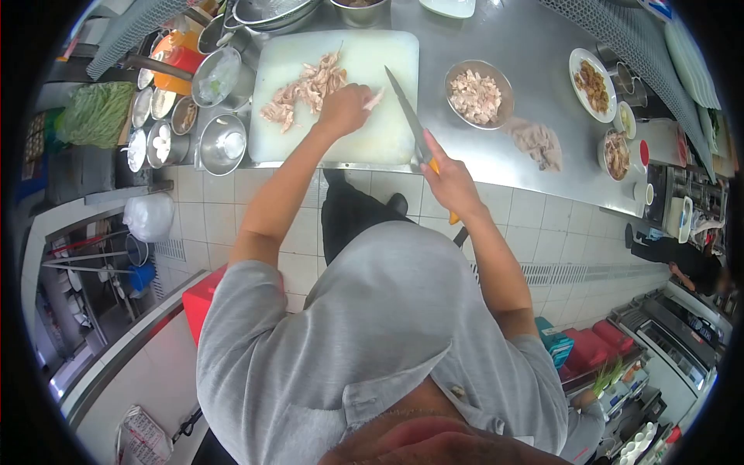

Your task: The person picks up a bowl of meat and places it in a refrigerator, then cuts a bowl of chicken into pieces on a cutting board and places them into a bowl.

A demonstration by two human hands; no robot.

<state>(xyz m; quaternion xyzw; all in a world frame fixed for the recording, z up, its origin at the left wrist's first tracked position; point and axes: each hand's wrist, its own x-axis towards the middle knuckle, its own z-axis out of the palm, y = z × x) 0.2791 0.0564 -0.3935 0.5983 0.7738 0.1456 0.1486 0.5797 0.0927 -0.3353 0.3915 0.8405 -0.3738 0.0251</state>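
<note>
My right hand (453, 184) is closed around the orange handle of a long kitchen knife (405, 105). Its blade points up and away over the right side of the white cutting board (333, 46). On the board, my left hand (346, 111) has its fingers curled on a pale piece of cooked chicken (375, 99), which sticks out toward the blade without touching it. Shredded chicken (306, 91) lies in a loose pile just left of that hand. To the right of the board stands a metal bowl of diced chicken (475, 96).
A crumpled cloth (535, 143) lies near the counter's front edge. Metal containers, including an empty-looking pot (222, 145), crowd the left. At right are a plate of browned food (592, 85) and a bowl of meat (614, 155). Another person (682, 260) is far right.
</note>
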